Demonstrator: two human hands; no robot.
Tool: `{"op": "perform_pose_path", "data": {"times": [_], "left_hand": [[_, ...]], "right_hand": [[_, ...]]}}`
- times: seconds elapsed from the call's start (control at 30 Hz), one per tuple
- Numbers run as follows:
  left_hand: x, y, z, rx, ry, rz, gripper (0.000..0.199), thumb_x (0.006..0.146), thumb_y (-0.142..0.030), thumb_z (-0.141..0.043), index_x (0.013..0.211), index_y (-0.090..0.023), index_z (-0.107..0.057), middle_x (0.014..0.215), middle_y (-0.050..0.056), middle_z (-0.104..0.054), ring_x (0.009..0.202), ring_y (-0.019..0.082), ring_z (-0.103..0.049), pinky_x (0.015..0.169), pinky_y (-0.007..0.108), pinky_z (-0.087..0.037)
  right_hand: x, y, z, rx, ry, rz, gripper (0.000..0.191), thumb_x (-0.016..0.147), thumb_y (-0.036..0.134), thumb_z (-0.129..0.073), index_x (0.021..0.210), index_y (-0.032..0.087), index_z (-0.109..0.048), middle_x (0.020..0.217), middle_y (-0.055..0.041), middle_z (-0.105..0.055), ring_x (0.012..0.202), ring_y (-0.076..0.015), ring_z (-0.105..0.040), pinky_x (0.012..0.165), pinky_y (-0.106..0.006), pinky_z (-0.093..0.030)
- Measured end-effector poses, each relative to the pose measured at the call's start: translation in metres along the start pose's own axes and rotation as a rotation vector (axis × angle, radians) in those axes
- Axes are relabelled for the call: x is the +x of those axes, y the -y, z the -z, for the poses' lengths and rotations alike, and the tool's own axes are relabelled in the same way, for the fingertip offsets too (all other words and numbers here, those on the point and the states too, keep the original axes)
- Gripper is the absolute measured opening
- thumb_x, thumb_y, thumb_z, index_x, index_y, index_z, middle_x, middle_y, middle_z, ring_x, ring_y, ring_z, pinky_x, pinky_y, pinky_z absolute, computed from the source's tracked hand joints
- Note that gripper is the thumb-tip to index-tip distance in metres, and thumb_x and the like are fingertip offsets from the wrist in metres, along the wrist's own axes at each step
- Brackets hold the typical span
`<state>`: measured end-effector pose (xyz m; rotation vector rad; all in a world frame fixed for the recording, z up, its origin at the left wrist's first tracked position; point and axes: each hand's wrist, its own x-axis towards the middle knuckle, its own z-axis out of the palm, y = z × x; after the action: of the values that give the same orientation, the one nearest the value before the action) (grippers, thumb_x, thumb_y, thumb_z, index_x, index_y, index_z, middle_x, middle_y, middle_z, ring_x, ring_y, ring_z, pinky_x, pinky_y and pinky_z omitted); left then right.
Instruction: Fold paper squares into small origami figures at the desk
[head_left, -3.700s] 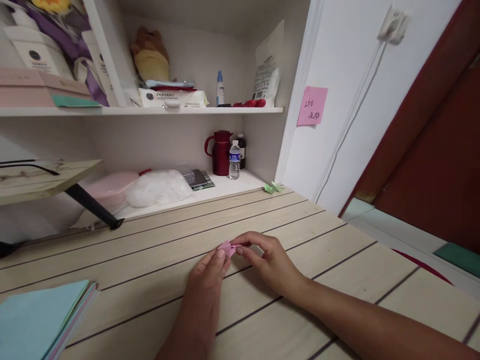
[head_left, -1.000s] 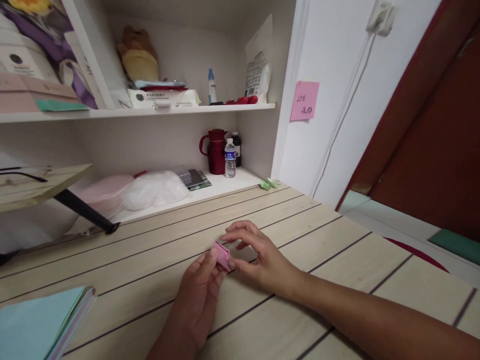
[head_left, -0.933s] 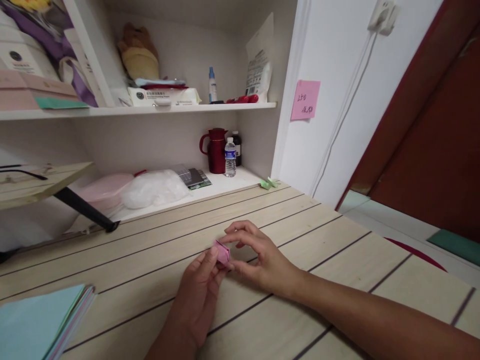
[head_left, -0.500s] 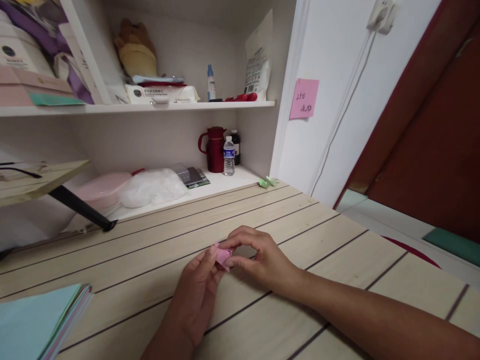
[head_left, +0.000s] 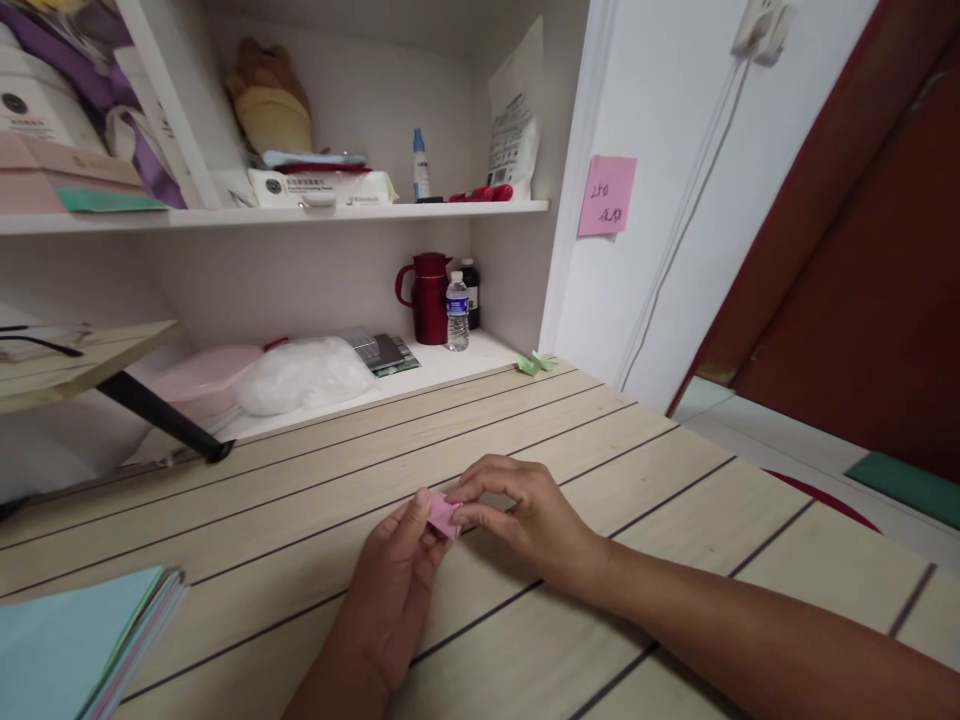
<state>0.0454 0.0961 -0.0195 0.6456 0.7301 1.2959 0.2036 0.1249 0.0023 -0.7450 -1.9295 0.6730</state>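
Between my two hands, just above the striped wooden tabletop (head_left: 315, 570), is a small folded piece of pink paper (head_left: 443, 515). My left hand (head_left: 397, 575) pinches its left side, thumb on top and fingers curled underneath. With thumb and forefinger, my right hand (head_left: 525, 510) grips the paper's right edge from the right side. Parts of the paper are hidden by the fingertips, so its full shape cannot be made out. Beyond the hands, at the table's far edge, sits a small folded green paper piece (head_left: 534, 364).
A stack of coloured paper (head_left: 82, 640) lies at the lower left. Behind the table, a shelf bay holds a dark red jug (head_left: 431, 300), a water bottle (head_left: 457, 315) and a white plastic bag (head_left: 307, 375). A small stand's black leg (head_left: 161, 412) rests at the left.
My right thumb and forefinger have closed together on the paper's right edge; before, they were further apart. The paper has tilted slightly, and my left hand has barely moved.
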Motion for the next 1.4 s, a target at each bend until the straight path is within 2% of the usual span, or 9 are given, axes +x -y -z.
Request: {"op": "perform_pose_path", "data": {"times": [0.3, 0.4, 0.5, 0.6, 0.8, 0.9, 1.1, 1.23, 1.4], "left_hand": [[-0.001, 0.003, -0.002, 0.063, -0.055, -0.028, 0.025, 0.082, -0.033, -0.069, 0.093, -0.01, -0.069, 0.096, 0.01, -0.072, 0.095, 0.019, -0.066, 0.096, 0.033, -0.048], [-0.001, 0.005, -0.007, 0.139, -0.142, -0.069, 0.027, 0.079, -0.037, -0.071, 0.089, -0.011, -0.068, 0.092, 0.009, -0.071, 0.09, 0.018, -0.065, 0.092, 0.033, -0.05], [-0.001, 0.011, -0.011, 0.225, -0.309, -0.182, 0.03, 0.076, -0.037, -0.073, 0.096, -0.016, -0.067, 0.099, 0.008, -0.069, 0.09, 0.019, -0.066, 0.082, 0.031, -0.052], [-0.001, 0.017, -0.008, 0.468, -0.41, -0.338, 0.036, 0.081, -0.044, -0.065, 0.108, -0.021, -0.064, 0.109, 0.008, -0.065, 0.086, 0.018, -0.065, 0.077, 0.031, -0.052], [0.003, 0.013, 0.009, 1.052, -0.356, -0.727, 0.023, 0.084, -0.04, -0.059, 0.099, -0.024, -0.067, 0.115, 0.007, -0.057, 0.111, 0.023, -0.056, 0.096, 0.038, -0.047], [0.005, 0.012, 0.012, 1.205, -0.347, -0.812, 0.014, 0.082, -0.034, -0.063, 0.091, -0.024, -0.068, 0.102, 0.005, -0.064, 0.102, 0.022, -0.061, 0.093, 0.038, -0.047], [0.001, 0.014, 0.009, 1.439, -0.271, -0.865, 0.01, 0.085, -0.025, -0.06, 0.079, -0.027, -0.068, 0.076, -0.005, -0.072, 0.074, 0.018, -0.066, 0.088, 0.04, -0.043], [-0.001, 0.012, 0.008, 1.427, -0.322, -0.842, 0.011, 0.084, -0.025, -0.06, 0.077, -0.027, -0.068, 0.075, -0.005, -0.072, 0.074, 0.018, -0.066, 0.086, 0.038, -0.042], [0.0, 0.01, 0.009, 1.328, -0.383, -0.717, 0.008, 0.08, -0.025, -0.063, 0.075, -0.026, -0.068, 0.074, -0.005, -0.072, 0.071, 0.018, -0.066, 0.076, 0.033, -0.044]], "right_hand": [[-0.001, -0.003, 0.003, -0.192, 0.041, 0.035, 0.01, 0.092, 0.025, -0.06, 0.085, 0.021, -0.066, 0.082, -0.0018, -0.071, 0.078, -0.0167, -0.063, 0.075, -0.03, -0.046], [0.0, -0.003, 0.004, -0.211, 0.063, 0.047, 0.014, 0.093, 0.022, -0.058, 0.082, 0.022, -0.066, 0.08, -0.0009, -0.07, 0.077, -0.0159, -0.063, 0.075, -0.03, -0.045], [0.001, -0.002, 0.006, -0.234, 0.073, 0.036, 0.014, 0.093, 0.021, -0.058, 0.081, 0.021, -0.066, 0.081, -0.0008, -0.071, 0.078, -0.0157, -0.064, 0.077, -0.03, -0.044], [0.001, -0.002, 0.006, -0.268, 0.087, 0.02, 0.015, 0.094, 0.019, -0.057, 0.081, 0.02, -0.066, 0.083, -0.0009, -0.072, 0.079, -0.0154, -0.064, 0.078, -0.03, -0.043], [0.0, -0.007, 0.005, -0.358, 0.058, 0.035, 0.012, 0.092, 0.015, -0.058, 0.083, 0.019, -0.065, 0.089, -0.0016, -0.071, 0.084, -0.016, -0.064, 0.08, -0.03, -0.041], [-0.002, -0.01, 0.004, -0.413, 0.043, 0.079, 0.007, 0.089, 0.017, -0.063, 0.084, 0.021, -0.066, 0.097, -0.0018, -0.071, 0.089, -0.0166, -0.063, 0.083, -0.032, -0.039], [-0.003, -0.011, 0.004, -0.417, 0.052, 0.13, 0.007, 0.088, 0.016, -0.064, 0.083, 0.021, -0.066, 0.098, -0.001, -0.07, 0.094, -0.0177, -0.063, 0.086, -0.034, -0.039], [-0.001, -0.014, 0.002, -0.237, 0.049, 0.008, 0.006, 0.085, 0.016, -0.068, 0.087, 0.022, -0.067, 0.094, -0.0006, -0.07, 0.091, -0.0167, -0.063, 0.083, -0.031, -0.044], [-0.001, -0.02, -0.001, -0.125, 0.023, -0.132, 0.022, 0.079, 0.011, -0.069, 0.098, 0.022, -0.068, 0.095, -0.0008, -0.068, 0.088, -0.0159, -0.064, 0.079, -0.029, -0.049]]}}
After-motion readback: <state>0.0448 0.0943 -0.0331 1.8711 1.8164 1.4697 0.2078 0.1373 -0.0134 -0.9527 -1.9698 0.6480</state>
